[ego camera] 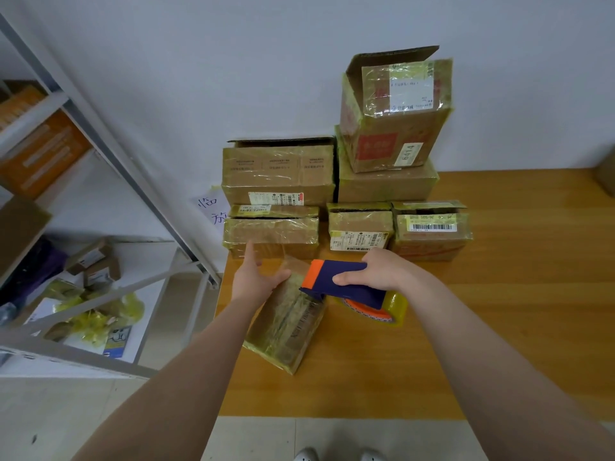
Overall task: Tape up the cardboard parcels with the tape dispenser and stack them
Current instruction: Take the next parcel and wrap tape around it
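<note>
Head camera looks down at a small parcel (286,327) wrapped in shiny yellowish tape. It lies on the wooden worktop (482,327), close to the near left corner, and it sits at a slant. The left hand (258,277) holds the far end of the small parcel, with the thumb on top. Just to the right of the small parcel is the tape dispenser (339,281). It is dark blue with an orange tip, and its front edge touches the small parcel's far right corner. The right hand (376,272) is wrapped tight around the dispenser's handle. A tape roll (389,311) sits under that hand.

Behind the small parcel stands a row of three parcels (359,227), side by side. Behind that row are two bigger parcels (278,174) by the white wall. One more box (392,128) with the number 6414 sits on top of the right one, and its flap is up.

Left of the small parcel, off the worktop, is a metal rack (100,154) with boxes and bags on it. A paper note (213,207) is stuck on the wall. Below the small parcel, two white shoes (307,455) peek in on the floor.
</note>
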